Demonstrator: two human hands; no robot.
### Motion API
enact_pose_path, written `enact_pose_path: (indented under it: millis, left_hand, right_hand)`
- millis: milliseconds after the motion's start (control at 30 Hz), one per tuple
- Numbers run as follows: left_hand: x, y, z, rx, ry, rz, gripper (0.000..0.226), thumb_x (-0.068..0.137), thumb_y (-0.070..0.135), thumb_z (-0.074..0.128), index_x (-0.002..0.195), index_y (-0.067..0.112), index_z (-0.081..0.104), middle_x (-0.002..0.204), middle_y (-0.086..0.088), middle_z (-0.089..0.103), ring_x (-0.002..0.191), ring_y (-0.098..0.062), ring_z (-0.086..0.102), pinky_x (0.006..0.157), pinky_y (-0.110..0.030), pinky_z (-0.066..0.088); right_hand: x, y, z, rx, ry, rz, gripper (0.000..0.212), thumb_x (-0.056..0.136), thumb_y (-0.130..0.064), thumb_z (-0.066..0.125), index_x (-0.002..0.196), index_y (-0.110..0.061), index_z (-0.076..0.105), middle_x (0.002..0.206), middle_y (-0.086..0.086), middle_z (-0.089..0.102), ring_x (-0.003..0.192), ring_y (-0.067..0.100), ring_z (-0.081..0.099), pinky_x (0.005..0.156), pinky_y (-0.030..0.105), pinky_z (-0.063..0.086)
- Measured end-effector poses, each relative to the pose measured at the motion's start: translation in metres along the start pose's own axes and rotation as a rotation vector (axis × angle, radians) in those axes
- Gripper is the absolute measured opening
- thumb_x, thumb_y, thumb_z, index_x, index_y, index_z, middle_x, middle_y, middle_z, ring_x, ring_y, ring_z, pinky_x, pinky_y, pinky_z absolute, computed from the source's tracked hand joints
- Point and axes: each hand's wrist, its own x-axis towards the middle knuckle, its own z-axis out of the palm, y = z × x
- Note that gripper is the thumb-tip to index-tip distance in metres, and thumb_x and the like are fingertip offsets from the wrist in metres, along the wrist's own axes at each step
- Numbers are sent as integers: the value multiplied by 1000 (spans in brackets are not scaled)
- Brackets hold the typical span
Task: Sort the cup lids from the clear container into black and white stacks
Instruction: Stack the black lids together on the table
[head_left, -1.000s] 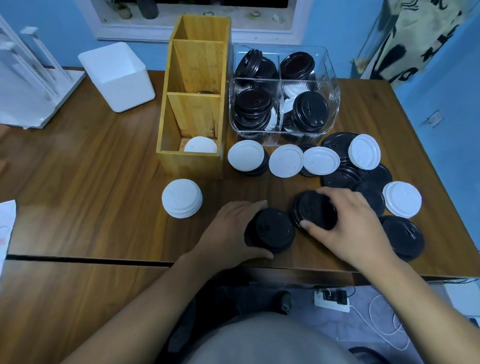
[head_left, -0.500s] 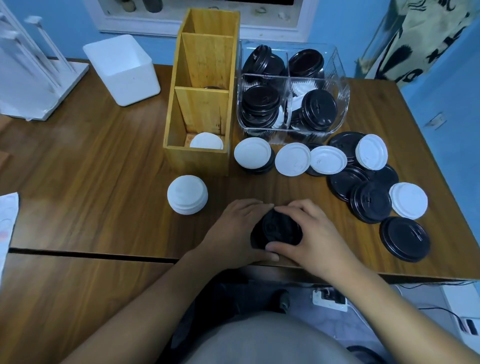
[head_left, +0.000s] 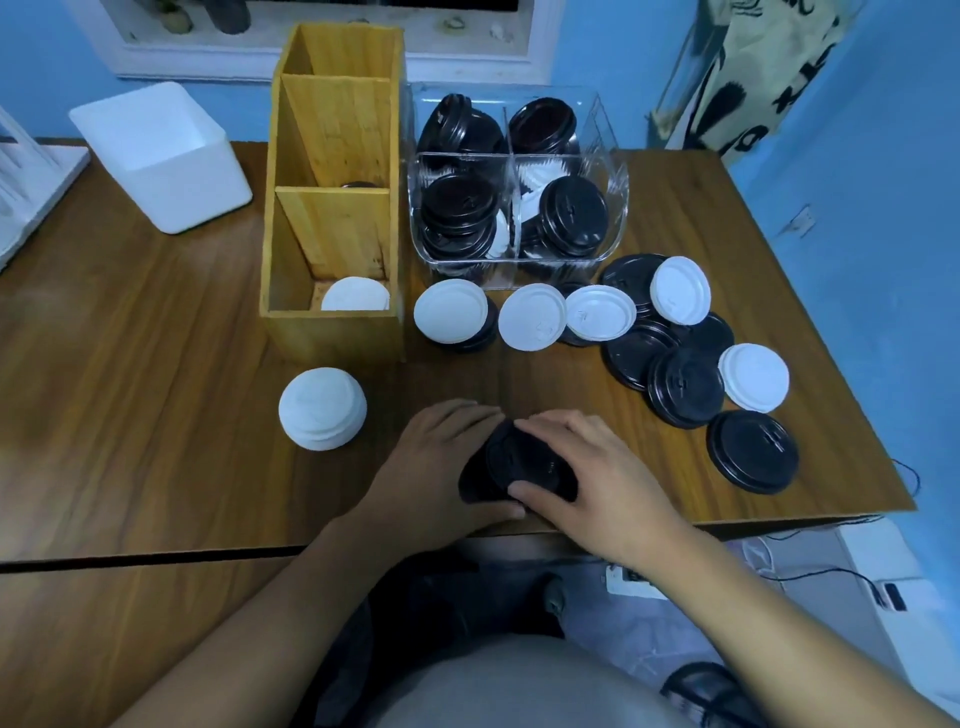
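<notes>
Your right hand (head_left: 597, 483) had come in from the scattered lids and closed with your left hand (head_left: 441, 467) around the black stack (head_left: 517, 470) at the near edge of the table (head_left: 156, 441), where a second earlier it had been gripping a separate black lid just right of that stack. That lid appeared to have gone onto the pile, and you were pressing it down, right fingers arched over the top with the thumb on the near rim, left palm cupped against the stack's left side. Both hands were narrow and wrapped on the same stack.

Left of the black stack, the white stack (head_left: 322, 408) stood apart and untouched. Beyond and to the right of the black stack, loose black and white lids (head_left: 685, 384) lay overlapping on the table. Farther back, the clear container (head_left: 519, 197) still held many lids, mostly black. Beside it stood the wooden box (head_left: 332, 332), one white lid in its front compartment.

Judged from that spread, you had much sorting left to do, and a white lid looked the nearest next candidate.
</notes>
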Motion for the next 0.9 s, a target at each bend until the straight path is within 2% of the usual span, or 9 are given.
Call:
enact_pose_path:
  millis: [200,300,367,467,533,633,767,833,900]
  left_hand:
    - [16,27,18,56,-12,43,96,79,85,55,149,20,50,136,3,50,133,-19,39,118,-41,30]
    - [33,51,33,58,-31,60,94,81,81,57,149,17,50,135,2,49,132,-21,42,116,-45,35]
    - [43,66,41,55,-14,58,92,81,78,60,148,16,50,134,2,50,131,-20,42,117,-43,35]
    - [57,85,52,21,28,39,87,79,72,65,146,18,51,133,4,53,129,-17,43,116,-38,33]
    - [64,94,57,-1,40,21,84,76,69,69,143,20,52,132,6,54,127,-16,45,115,-40,35]
    - [71,104,64,-25,48,20,81,74,65,73,140,20,55,130,7,55,126,-17,47,118,-46,32]
    - [76,109,69,-42,24,11,79,73,62,75,141,27,54,131,13,54,128,-15,48,122,-46,22]
    - [76,110,68,-50,28,15,78,74,61,77,141,27,54,131,15,54,128,-13,47,121,-47,23]
    - [75,112,68,-55,45,24,77,75,59,77,141,25,55,131,16,54,128,-12,47,121,-45,24]
  right_hand:
    - [-47,48,-45,-124,281,57,33,93,-39,66,119,-19,67,119,-7,63,113,17,57,96,38,48]
    - [-71,83,-64,-227,352,151,34,91,-40,65,116,-18,69,119,-5,63,113,23,57,91,43,48]
    - [-80,101,-75,-338,371,256,43,88,-48,67,119,-19,68,124,-2,60,114,28,54,86,46,47]
    - [-83,119,-87,-438,301,456,67,79,-63,70,129,-21,60,134,1,52,119,31,46,84,46,48]
    - [-81,128,-90,-374,273,499,74,75,-67,70,132,-21,55,133,1,52,118,31,46,86,47,49]
    - [-85,141,-101,-107,198,421,72,74,-49,80,136,-28,49,131,-4,53,123,22,45,97,45,48]
    - [-99,157,-128,150,-67,240,89,72,-20,77,147,-38,33,152,-21,30,142,-2,27,116,37,35]
    - [-101,160,-129,90,-15,258,86,73,-32,79,146,-37,32,152,-21,29,142,0,26,115,37,36]
    - [-97,157,-123,-97,100,338,88,72,-62,75,144,-30,35,145,-10,40,135,13,34,107,41,43]
